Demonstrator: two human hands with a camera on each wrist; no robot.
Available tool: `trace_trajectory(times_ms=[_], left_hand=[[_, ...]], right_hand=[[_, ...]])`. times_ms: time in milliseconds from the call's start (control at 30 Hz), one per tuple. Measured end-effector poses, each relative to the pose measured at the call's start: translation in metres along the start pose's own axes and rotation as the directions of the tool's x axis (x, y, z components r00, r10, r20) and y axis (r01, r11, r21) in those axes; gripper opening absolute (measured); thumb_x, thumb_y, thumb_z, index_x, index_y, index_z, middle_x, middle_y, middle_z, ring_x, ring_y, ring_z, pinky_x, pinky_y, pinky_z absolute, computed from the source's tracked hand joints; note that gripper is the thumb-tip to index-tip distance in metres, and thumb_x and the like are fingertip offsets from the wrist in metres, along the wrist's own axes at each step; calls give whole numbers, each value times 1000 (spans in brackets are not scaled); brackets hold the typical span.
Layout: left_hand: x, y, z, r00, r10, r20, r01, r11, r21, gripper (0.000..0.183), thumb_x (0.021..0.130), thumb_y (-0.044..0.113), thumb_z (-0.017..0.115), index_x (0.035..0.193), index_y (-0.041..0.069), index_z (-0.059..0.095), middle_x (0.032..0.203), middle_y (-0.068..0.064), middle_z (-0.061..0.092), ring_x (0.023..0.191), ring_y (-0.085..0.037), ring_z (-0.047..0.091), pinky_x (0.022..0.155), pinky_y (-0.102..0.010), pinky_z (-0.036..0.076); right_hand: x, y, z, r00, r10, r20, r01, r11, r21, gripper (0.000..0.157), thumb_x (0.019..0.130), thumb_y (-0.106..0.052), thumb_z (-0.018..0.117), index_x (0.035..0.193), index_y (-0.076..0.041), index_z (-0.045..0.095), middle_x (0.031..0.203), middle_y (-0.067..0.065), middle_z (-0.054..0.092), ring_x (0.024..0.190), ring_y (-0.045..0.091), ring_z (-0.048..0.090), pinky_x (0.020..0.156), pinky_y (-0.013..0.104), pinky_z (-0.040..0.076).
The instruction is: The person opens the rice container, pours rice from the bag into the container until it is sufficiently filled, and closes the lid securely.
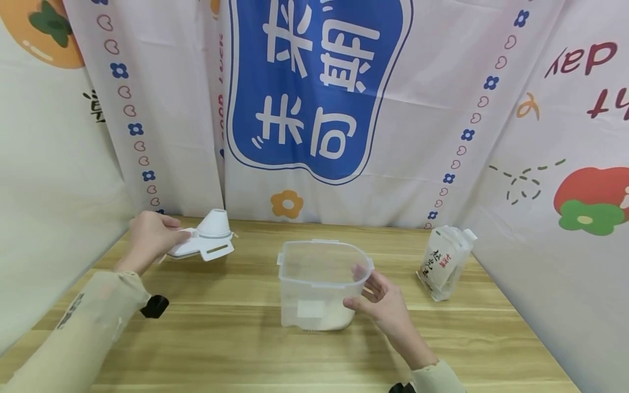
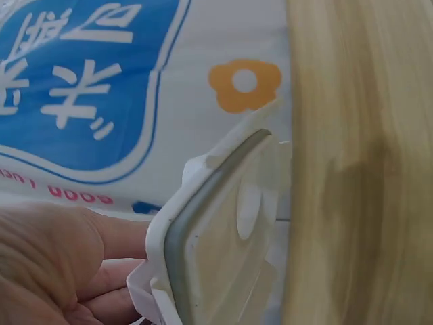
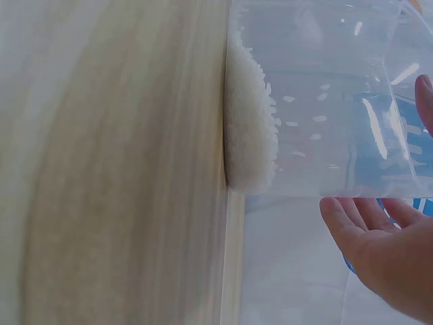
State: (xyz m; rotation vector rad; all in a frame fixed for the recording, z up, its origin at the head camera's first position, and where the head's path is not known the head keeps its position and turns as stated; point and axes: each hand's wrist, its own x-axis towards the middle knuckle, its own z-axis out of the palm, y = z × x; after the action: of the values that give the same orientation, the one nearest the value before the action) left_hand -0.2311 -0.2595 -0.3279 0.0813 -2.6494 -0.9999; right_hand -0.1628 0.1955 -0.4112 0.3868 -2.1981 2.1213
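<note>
Wood-grain tabletop (image 1: 226, 349) below, my left hand (image 1: 147, 236) pinches the spouted white lid (image 1: 202, 240); my right hand (image 1: 385, 305), cupping the clear rice container's (image 1: 312, 293) right side, should steady it gently

There are two grips, one left grip (image 1: 153, 237) and one right grip (image 1: 383, 303), both being bare hands of one person. I count one white lid (image 1: 189, 245), which bears one cone-shaped part, one clear container (image 1: 291, 292) with one heap of rice (image 3: 250, 132), and one printed bag (image 1: 444, 265). The loose grains on the container wall are several, too small for exact counting. There are also one worktop (image 1: 221, 338), two sleeves (image 1: 73, 338) and one blue sign (image 1: 311, 87) with four large characters
</note>
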Motion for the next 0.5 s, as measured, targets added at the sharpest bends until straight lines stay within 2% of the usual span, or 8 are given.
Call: trace_trajectory(times_ms=[200,367,500], left_hand=[[0,-23,1,1000,-15,-19,16,1000,24,42,80,15,79,103,-17,66,104,-34,64,93,-47,59,70,-41,51],[-3,-37,4,999,1,-36,0,999,37,38,79,13,79,100,-17,67,99,-33,66,86,-45,62,64,-36,51],[-6,-43,8,999,-32,-29,33,999,33,42,78,15,80,101,-17,67,99,-33,66,83,-42,60,61,-36,48]], right_hand=[[0,1,0,1000,6,-3,-6,1000,-3,77,72,-3,87,140,-6,51,138,10,54,129,24,49,105,29,42],[0,2,0,1000,29,-10,-29,1000,-7,78,71,-3,87,140,-7,51,138,10,54,128,24,49,104,29,42],[0,1,0,999,44,-19,-45,999,-15,79,71,-4,88,141,-8,51,139,10,54,129,24,49,105,31,42]])
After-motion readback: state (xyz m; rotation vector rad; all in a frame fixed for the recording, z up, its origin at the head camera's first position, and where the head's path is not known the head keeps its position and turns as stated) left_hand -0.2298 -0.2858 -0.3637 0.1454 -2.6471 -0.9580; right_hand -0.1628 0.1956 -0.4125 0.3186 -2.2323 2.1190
